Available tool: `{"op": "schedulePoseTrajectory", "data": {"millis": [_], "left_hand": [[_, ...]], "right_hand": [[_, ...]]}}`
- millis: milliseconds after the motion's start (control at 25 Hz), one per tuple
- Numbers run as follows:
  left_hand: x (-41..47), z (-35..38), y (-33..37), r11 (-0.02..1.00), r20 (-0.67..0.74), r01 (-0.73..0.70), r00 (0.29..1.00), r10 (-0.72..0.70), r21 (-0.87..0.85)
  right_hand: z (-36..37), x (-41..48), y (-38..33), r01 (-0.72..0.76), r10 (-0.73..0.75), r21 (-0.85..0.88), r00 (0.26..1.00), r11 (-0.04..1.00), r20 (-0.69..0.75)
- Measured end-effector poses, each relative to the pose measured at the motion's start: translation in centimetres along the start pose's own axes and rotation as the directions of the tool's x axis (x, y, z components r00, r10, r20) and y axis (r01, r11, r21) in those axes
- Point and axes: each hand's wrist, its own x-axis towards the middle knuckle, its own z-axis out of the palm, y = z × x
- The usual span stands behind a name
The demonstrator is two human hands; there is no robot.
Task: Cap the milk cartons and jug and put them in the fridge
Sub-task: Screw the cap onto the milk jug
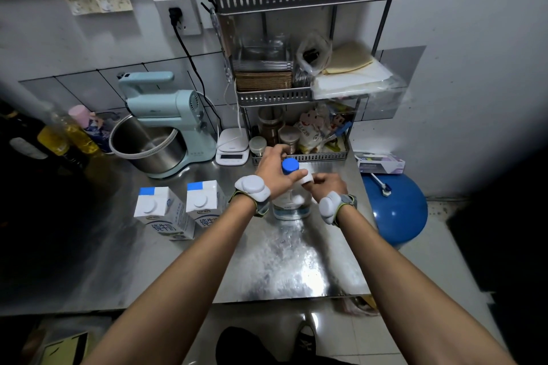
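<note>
Two white-and-blue milk cartons stand side by side on the steel counter, each with a white round cap on top. To their right stands a clear milk jug with a blue cap on its neck. My left hand wraps around the jug's neck just under the blue cap. My right hand grips the jug's white handle from the right. Both wrists carry white strapped devices. The jug's upper body is hidden behind my hands.
A pale blue stand mixer with a steel bowl sits at the back left, a white kitchen scale beside it. A metal rack with jars and bags stands behind the jug. Bottles line the far left. A blue bin stands right of the counter.
</note>
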Motion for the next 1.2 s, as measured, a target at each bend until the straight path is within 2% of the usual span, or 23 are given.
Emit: {"op": "schedulePoseTrajectory", "data": {"millis": [120,280,360,480,560,640,880,960,1040,1120,1200], "left_hand": [[0.3,0.4,0.3,0.997,-0.061,-0.008,0.998,0.013,0.083],[0.7,-1.1,-0.6,0.988,0.153,-0.152,0.978,0.145,0.033],[0.7,-1.2,-0.7,0.991,0.208,-0.133,0.968,0.137,-0.034],[0.3,0.2,-0.9,1.0,0.018,0.005,1.0,-0.005,0.001],[0.1,1.0,-0.9,0.999,-0.112,0.014,0.994,-0.009,0.045],[0.1,0.7,-0.8,0.999,-0.111,-0.029,0.993,0.034,0.045],[0.3,-0.5,-0.5,0.982,0.109,-0.174,0.98,0.165,0.077],[0.1,0.2,-0.4,0.992,0.067,-0.094,0.994,0.089,0.086],[-0.1,0.9,-0.4,0.996,-0.067,0.024,0.998,-0.018,0.086],[-0.1,1.4,-0.3,0.994,-0.149,0.017,0.989,-0.001,0.108],[-0.2,1.6,0.0,0.988,-0.135,-0.041,0.989,0.062,0.15]], "right_hand": [[-0.2,0.1,0.2,0.005,-0.005,-0.003,1.0,1.0,0.019],[0.0,0.5,0.2,0.028,-0.026,-0.03,0.999,0.999,0.038],[0.0,0.6,0.2,0.021,-0.021,-0.02,0.999,1.0,0.033],[0.3,0.7,0.2,-0.018,0.018,-0.015,1.0,1.0,0.02],[0.4,0.9,0.5,-0.029,0.029,-0.007,0.999,1.0,0.022],[0.3,1.1,0.7,-0.023,0.022,0.024,0.999,0.999,0.031],[0.2,1.3,0.6,-0.011,0.01,0.049,1.0,0.999,0.028],[0.2,1.4,0.6,-0.026,0.025,0.049,0.999,0.998,0.023],[0.2,1.5,0.7,-0.036,0.035,0.05,0.999,0.998,0.023],[0.2,1.5,0.7,-0.033,0.032,0.045,0.999,0.998,0.02],[0.4,1.6,0.8,-0.028,0.027,0.044,1.0,0.999,0.013]]}}
